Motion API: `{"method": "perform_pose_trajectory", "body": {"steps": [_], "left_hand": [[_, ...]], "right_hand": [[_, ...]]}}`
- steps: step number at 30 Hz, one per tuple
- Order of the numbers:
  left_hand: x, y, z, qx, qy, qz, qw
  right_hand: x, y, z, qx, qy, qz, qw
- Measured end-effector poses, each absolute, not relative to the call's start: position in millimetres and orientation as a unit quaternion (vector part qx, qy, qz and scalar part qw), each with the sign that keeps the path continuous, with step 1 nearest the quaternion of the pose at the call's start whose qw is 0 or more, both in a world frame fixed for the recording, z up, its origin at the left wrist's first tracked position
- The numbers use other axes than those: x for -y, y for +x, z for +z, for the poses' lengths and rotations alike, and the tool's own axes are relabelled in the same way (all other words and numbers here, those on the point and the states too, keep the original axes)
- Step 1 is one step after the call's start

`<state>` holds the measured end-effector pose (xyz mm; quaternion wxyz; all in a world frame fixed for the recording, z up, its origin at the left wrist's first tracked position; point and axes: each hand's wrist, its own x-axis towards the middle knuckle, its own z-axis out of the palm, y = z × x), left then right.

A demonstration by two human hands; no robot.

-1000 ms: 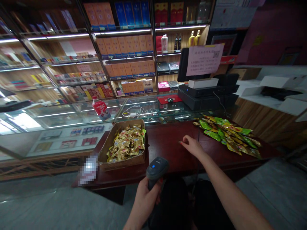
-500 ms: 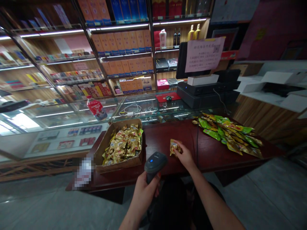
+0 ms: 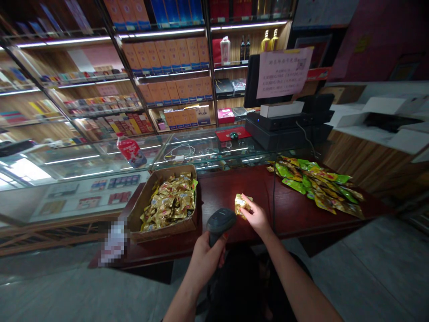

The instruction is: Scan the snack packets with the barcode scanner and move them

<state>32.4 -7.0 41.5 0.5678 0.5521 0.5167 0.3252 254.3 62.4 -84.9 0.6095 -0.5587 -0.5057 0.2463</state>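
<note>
My left hand is wrapped round the handle of a dark barcode scanner, its head pointing up and to the right. A small gold snack packet is pinched in my right hand, just beyond the scanner's head. Bright light falls on the packet and on the tabletop round it. To the left, a cardboard box holds many similar gold packets. Green and gold packets lie in a loose heap on the right part of the dark red table.
Behind the table runs a glass display counter with a red-labelled bottle, a white cable and a mouse on it. A monitor with a paper notice stands there too. A black cable crosses the tabletop.
The scanner has moved slightly right, closer to the gold packet. Light now shines on the packet, and the blue light on the scanner no longer shows. The view has shifted a little.
</note>
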Motion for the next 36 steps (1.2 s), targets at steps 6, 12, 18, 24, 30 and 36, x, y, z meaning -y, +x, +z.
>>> {"method": "perform_pose_trajectory", "body": {"steps": [6,12,18,24,30,36], "left_hand": [[5,34,42,-0.522,0.575,0.311,0.547],[3,31,32,-0.531,0.557,0.323,0.55],[10,9,24,-0.53,0.513,0.372,0.564],[15,-20,29,-0.537,0.513,0.388,0.546],[12,-27,24,-0.547,0.514,0.392,0.532],[7,-20,11,-0.557,0.508,0.363,0.548]], "right_hand": [[-62,255,-86,0.515,-0.567,0.253,0.591],[-62,258,-94,0.496,-0.558,0.283,0.602],[-74,249,-84,0.397,-0.515,0.379,0.658],[-162,147,-10,0.485,-0.407,0.421,0.65],[-212,154,0,0.539,-0.612,0.187,0.547],[-178,310,-43,0.435,-0.791,0.041,0.428]]}}
